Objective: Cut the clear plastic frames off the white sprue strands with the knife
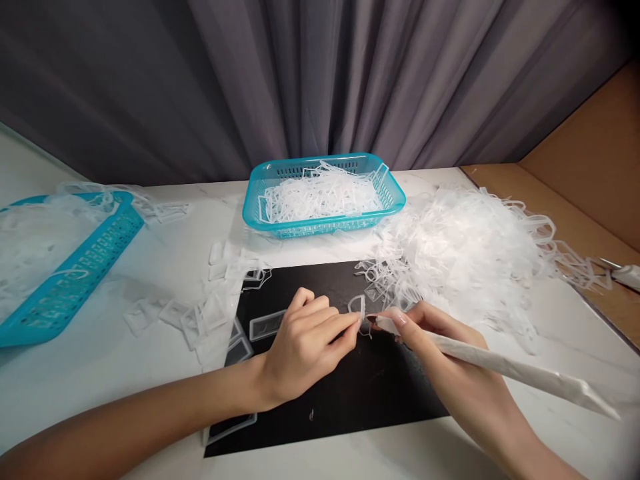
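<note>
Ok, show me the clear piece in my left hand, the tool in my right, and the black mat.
clear piece (356,300), head view, on its top edge.
tool (525,372), head view, on the middle of the white handle.
black mat (360,393), head view, on a bare patch near its front edge.

The tip of the white-wrapped tool sits between the fingers of the left hand and those of the right hand, and it is too small and dark to make out. The small clear piece pinched there has its lower edge behind the left fingertips. Behind the right fingers, the tool's rear end smears into blur. Left of the fingers, a clear frame lies partly under the forearm, and the picture's edge cuts off the teal basket. Far right of them, a pale object is cropped beyond telling.
</note>
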A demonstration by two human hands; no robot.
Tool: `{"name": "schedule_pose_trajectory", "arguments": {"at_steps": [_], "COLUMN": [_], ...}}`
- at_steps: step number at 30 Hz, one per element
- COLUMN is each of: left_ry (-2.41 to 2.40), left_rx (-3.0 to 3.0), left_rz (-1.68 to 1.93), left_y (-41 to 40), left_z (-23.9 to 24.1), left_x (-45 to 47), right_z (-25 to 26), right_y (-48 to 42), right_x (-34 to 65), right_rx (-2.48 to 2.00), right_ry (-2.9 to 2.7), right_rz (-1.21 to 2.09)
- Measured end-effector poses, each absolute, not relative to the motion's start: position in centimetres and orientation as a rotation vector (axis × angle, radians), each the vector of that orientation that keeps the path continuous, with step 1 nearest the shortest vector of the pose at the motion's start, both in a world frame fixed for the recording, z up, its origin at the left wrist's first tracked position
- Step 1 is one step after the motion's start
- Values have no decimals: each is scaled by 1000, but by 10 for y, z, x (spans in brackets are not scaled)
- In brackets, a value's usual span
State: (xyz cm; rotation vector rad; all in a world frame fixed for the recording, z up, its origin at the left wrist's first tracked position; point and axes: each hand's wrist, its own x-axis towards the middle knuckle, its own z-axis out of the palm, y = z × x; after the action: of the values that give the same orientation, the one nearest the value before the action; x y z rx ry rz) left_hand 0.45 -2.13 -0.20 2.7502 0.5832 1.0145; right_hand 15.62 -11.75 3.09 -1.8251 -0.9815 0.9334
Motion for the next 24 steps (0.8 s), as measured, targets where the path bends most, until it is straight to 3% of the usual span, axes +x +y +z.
{"name": "schedule_pose_trajectory", "arguments": {"at_steps": [24], "left_ry": [572], "left_rx": [2719], "left_rz": [961], "left_y": [-23], "left_z": [-2], "left_x": [5], "right_z": [24], "right_y": [-118], "right_x": [155], "right_rx": [-1766], "right_ry": [-1122], "right_rz": [853]}}
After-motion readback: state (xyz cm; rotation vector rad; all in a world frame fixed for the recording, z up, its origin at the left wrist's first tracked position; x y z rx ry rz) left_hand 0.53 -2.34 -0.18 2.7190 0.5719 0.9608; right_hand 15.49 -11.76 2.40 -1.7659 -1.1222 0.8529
